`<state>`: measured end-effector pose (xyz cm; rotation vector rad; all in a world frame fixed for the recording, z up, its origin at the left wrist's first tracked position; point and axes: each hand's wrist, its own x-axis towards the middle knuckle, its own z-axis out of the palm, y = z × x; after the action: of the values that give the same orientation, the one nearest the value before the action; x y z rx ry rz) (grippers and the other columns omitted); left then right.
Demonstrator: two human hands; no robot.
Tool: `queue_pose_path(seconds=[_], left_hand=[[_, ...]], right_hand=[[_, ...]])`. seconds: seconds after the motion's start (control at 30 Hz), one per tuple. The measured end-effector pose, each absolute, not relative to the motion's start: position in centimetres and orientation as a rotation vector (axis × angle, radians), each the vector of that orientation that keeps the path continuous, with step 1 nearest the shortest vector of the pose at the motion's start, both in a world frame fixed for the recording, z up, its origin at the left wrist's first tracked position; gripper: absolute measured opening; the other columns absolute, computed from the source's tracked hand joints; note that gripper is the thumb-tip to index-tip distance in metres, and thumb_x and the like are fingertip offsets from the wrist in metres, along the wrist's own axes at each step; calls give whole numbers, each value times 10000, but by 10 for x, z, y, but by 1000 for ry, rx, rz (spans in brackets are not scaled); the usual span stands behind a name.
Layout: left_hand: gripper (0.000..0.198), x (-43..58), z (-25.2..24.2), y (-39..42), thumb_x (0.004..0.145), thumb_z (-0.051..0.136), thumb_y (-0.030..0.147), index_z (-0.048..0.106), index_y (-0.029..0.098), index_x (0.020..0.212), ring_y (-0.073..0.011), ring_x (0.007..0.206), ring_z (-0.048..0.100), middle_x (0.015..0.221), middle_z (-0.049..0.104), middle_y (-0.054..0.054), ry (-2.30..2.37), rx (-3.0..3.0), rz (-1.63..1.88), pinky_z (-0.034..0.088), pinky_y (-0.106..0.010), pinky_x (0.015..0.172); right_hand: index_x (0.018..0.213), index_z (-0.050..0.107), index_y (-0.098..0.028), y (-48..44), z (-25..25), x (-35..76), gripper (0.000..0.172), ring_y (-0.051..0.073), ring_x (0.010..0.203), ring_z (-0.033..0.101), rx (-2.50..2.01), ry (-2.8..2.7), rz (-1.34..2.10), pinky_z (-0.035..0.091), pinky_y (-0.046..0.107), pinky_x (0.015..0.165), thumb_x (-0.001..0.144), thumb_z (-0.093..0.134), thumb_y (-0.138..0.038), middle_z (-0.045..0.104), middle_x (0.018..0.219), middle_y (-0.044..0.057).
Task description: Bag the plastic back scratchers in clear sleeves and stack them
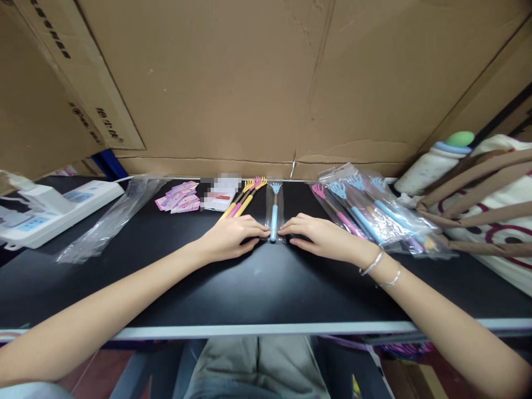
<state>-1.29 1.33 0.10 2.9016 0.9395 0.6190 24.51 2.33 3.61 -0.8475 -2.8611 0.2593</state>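
A light-blue back scratcher (274, 213) with a hand-shaped head lies upright in the view inside a clear plastic sleeve (268, 205) at the table's middle. My left hand (233, 235) rests palm down, its stretched fingertips touching the sleeve's left edge near the handle end. From the other side, my right hand (318, 235) touches the right edge the same way. Both thumbs stand apart from the fingers. Just beyond my left hand lie several yellow and pink back scratchers (245, 199), unwrapped. To the right of my right hand, bagged back scratchers (361, 210) in blue and pink overlap in a pile.
Pink printed cards (179, 198) and a partly blurred white packet (222, 194) lie at the back left. Empty clear sleeves (112, 221) are beside a white power strip (62, 213). A bottle (434, 166) and a white bag (494, 221) stand right; cardboard (233, 83) walls the back.
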Motion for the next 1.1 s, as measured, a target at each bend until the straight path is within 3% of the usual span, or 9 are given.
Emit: queue_pose_path(seconds=[0.5, 0.9, 1.1], left_hand=[[216, -8, 3, 10, 886, 488, 203, 628, 205, 1051, -153, 1025, 593, 1057, 677, -20, 991, 2980, 677, 481, -269, 863], [210, -4, -3, 10, 870, 571, 390, 683, 273, 1003, -182, 955, 608, 928, 683, -20, 1267, 2974, 783, 476, -291, 785], [196, -3, -3, 11, 853, 606, 369, 672, 280, 1014, -165, 937, 611, 898, 671, -5, 1264, 2873, 787, 475, -271, 770]], right_hand=[[1054, 649, -216, 34, 27, 243, 236, 173, 934, 544, -719, -2735, 242, 447, 306, 839, 926, 453, -191, 666, 1018, 48], [869, 660, -205, 34, 17, 227, 123, 157, 798, 575, -881, -2620, -5, 385, 278, 757, 877, 593, -308, 661, 807, 27], [909, 601, -175, 32, 12, 220, 152, 169, 817, 563, -887, -2695, -219, 360, 286, 739, 934, 483, -267, 654, 845, 46]])
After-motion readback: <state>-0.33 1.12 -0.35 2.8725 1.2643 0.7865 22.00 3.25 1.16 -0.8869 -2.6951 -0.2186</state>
